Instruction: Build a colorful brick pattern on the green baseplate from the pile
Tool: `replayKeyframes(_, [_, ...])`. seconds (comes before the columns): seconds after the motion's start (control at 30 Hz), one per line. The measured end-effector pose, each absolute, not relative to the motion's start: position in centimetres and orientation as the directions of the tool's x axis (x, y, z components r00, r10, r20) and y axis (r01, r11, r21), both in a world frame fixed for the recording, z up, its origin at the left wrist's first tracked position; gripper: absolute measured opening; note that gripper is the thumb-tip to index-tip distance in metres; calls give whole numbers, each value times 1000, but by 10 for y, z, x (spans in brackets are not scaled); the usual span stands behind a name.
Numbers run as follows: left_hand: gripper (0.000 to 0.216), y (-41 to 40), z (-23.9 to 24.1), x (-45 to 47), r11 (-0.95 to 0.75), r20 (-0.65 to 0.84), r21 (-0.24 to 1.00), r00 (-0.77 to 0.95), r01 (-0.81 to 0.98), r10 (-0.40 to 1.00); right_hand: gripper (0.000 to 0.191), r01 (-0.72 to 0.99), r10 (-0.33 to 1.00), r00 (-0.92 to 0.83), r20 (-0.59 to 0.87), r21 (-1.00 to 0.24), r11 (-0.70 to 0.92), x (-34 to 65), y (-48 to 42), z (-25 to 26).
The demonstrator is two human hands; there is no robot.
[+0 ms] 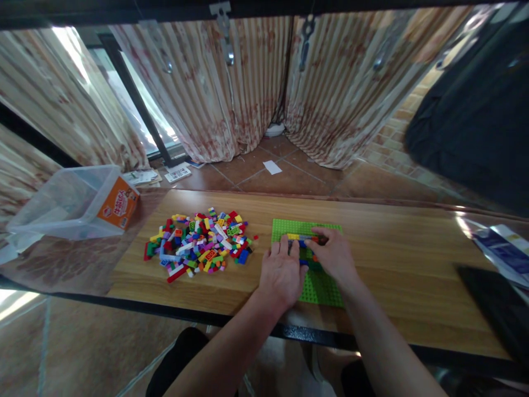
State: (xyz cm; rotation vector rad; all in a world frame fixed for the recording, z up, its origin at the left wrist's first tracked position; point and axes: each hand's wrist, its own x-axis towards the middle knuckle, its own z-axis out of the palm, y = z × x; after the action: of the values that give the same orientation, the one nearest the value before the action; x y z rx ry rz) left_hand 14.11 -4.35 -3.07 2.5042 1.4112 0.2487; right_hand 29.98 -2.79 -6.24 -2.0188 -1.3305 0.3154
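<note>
A short brick row sits on the far part of a green baseplate, which lies on the wooden table straight ahead of the person. The row's long axis runs left to right, parallel to the table's far edge. The left hand rests on the plate with its fingers held together, tips touching the row's left part. The right hand pinches the right end between forefinger and thumb. To the left, well apart, lies a loose brick pile. Further left stands a clear bin with an orange box against it. Its red-and-white characters are too small to read.
</note>
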Motion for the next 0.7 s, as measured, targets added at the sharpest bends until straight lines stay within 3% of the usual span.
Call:
replayKeyframes(0.27, [55, -45, -30, 141, -500, 35, 303, 515, 811, 856, 36, 721, 894, 427, 135, -647, -247, 298, -29, -59])
replayKeyframes(0.7, [54, -45, -28, 141, -500, 27, 298, 516, 813, 856, 38, 672, 932, 338, 129, -727, -143, 312, -33, -61])
